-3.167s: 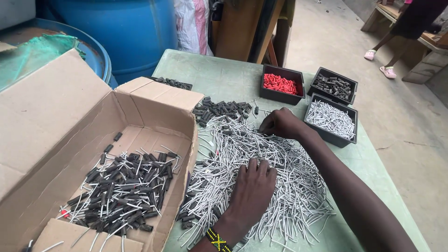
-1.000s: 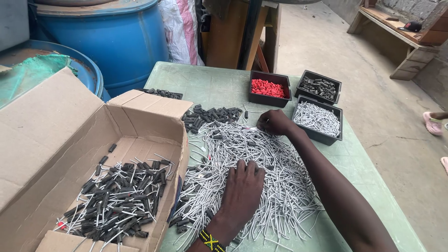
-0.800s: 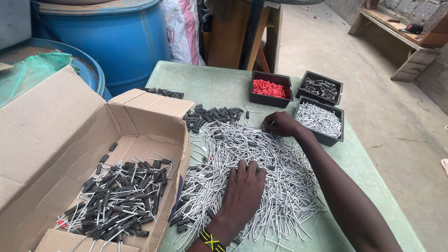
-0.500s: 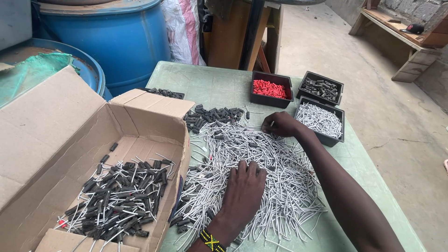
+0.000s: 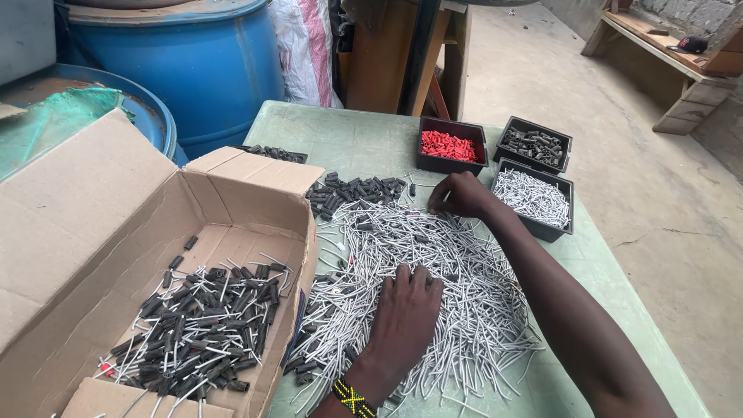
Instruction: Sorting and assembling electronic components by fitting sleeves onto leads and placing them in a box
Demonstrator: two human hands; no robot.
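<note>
The left hand lies flat on the big heap of thin grey-white wire pieces, palm down, fingers slightly spread and pressing into the pile, a beaded bracelet on the wrist. The right hand is up at the far edge of the same heap with its fingers curled in together; it looks like it's pinching a piece or two, but honestly that can't be made out for sure from this angle

The wire pieces cover most of the middle of the green table, between the open cardboard box on the left and the black trays on the right. They look super light and fairly stiff, short straight bits that'd slide over each other and scatter easily, so a flat palm probably just shoves them around. Best bet for a single one is a fingertip pinch near the middle of its length, or near an end that sticks out of the heap

Just past the pile sits a loose clump of short black sleeves. Beyond the right hand there's a tray of red pieces, a tray of dark pieces and a tray of grey wire pieces right beside the knuckles. The box holds black-sleeved wires, with a blue barrel behind it
</note>
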